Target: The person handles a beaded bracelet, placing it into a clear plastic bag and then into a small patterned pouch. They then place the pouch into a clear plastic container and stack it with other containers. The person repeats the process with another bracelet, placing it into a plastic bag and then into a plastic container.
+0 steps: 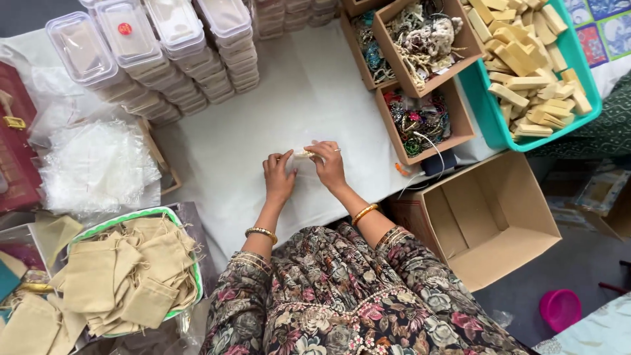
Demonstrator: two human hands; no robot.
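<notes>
My left hand (pixel 279 176) and my right hand (pixel 328 163) meet over a white cloth-covered surface (pixel 250 131). Between their fingertips they pinch a small pale object (pixel 302 154), partly hidden by the fingers; its kind is unclear. Gold bangles ring both wrists, and floral sleeves cover my forearms.
Stacks of clear lidded plastic boxes (pixel 158 52) stand at the back left. Cardboard trays of beaded jewellery (pixel 420 59) sit at the back right beside a teal tray of tan blocks (pixel 526 66). An empty cardboard box (pixel 490 217) is at right. Beige drawstring pouches (pixel 128 273) fill a tray at left.
</notes>
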